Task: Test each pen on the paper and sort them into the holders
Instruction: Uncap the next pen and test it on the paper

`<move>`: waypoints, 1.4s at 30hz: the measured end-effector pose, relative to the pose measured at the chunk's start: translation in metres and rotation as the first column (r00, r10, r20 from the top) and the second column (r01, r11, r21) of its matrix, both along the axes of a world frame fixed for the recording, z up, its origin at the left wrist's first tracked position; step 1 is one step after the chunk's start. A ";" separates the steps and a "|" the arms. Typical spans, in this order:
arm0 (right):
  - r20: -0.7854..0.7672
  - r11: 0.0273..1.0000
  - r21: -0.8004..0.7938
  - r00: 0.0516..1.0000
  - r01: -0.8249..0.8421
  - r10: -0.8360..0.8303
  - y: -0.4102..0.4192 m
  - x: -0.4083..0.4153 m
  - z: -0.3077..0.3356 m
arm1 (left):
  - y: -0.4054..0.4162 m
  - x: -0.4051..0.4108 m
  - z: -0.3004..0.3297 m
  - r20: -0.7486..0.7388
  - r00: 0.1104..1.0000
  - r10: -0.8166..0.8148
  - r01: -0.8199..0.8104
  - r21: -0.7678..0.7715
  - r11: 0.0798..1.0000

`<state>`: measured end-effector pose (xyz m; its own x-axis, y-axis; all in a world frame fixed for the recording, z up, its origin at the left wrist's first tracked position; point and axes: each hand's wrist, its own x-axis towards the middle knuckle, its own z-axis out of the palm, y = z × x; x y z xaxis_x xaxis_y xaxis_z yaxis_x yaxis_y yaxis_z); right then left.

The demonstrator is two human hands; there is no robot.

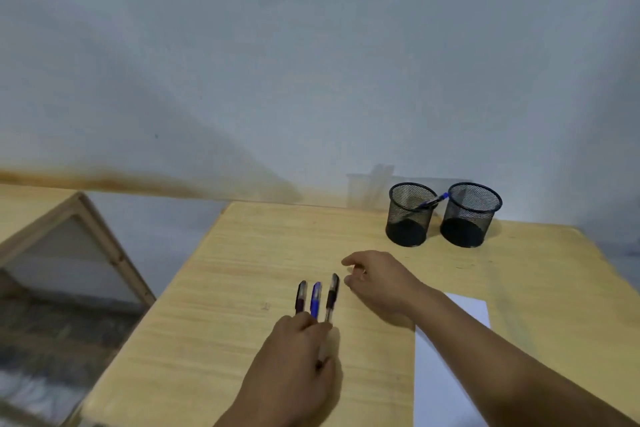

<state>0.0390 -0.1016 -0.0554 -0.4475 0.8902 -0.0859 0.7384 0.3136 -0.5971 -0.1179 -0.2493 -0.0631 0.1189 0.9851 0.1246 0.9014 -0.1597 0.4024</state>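
Note:
Three capped pens fan out from my left hand (294,360), which grips their lower ends: a dark one (301,296) on the left, a blue one (316,298) in the middle, a black one (332,293) on the right. My right hand (381,282) hovers just right of the black pen's cap, fingers loosely curled and apart, holding nothing. Two black mesh holders stand at the back of the table: the left holder (408,218) contains a blue pen (433,200), the right holder (467,218) looks empty. A white paper (440,374) lies under my right forearm.
The light wooden table (225,288) ends at its left edge near a wooden-framed panel (69,246) leaning lower down. A pale wall rises right behind the holders. A clear plastic object (367,191) stands against the wall left of the holders.

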 end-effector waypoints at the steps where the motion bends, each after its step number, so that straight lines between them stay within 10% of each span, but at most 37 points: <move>1: 0.026 1.000 0.004 1.000 -0.003 0.003 -0.003 -0.004 -0.004 | -0.006 -0.001 0.000 -0.022 1.000 -0.008 0.008 -0.012 1.000; 12: 0.056 1.000 -0.014 0.998 0.023 -0.022 -0.017 -0.017 -0.006 | -0.014 -0.013 -0.024 -0.105 0.991 -0.079 0.096 0.164 0.982; 23: -0.535 0.908 -0.392 0.766 0.150 -0.357 -0.041 0.037 0.020 | -0.015 0.002 -0.023 0.328 0.944 -0.041 -0.069 0.318 0.946; 29: -0.693 0.906 -0.391 0.595 0.163 -0.406 -0.067 0.068 0.033 | -0.017 0.037 -0.003 0.774 0.558 0.300 -0.263 -0.178 0.948; 37: -0.775 0.887 -0.397 0.433 0.234 -0.461 -0.091 0.086 0.033 | -0.017 0.076 0.003 0.858 0.044 0.511 -0.014 -0.511 0.860; 42: -0.782 0.850 -0.460 0.336 0.256 -0.524 -0.102 0.083 0.031 | -0.021 0.091 0.001 0.863 0.051 0.502 0.085 -0.505 0.859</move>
